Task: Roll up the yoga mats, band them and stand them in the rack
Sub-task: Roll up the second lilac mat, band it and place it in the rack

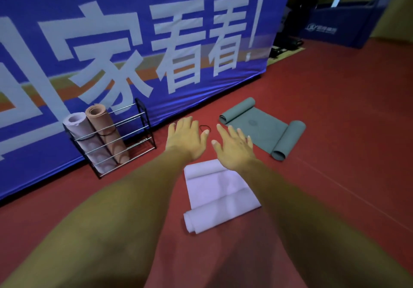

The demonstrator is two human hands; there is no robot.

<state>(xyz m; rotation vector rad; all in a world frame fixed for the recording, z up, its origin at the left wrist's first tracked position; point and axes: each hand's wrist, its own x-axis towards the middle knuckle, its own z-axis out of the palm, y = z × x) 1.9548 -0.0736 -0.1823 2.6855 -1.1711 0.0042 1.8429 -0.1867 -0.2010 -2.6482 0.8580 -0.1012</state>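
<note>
We stretch our left hand (pixel 186 139) & right hand (pixel 232 146), fingers spread, holding nothing, over the lilac mat (pixel 219 196), ends curled on the red floor (pixel 335 153), prob. to start rolling. Just beyond lies the black band (pixel 205 127), handy for tying. The green mat (pixel 261 129) is nearby; two banded rolls (pixel 105 131) stand in the rack (pixel 145 120).

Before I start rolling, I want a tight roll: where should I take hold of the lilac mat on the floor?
On the lilac mat, probably the near rolled end, coming down from above: that curl already forms a core lying flat.
</note>
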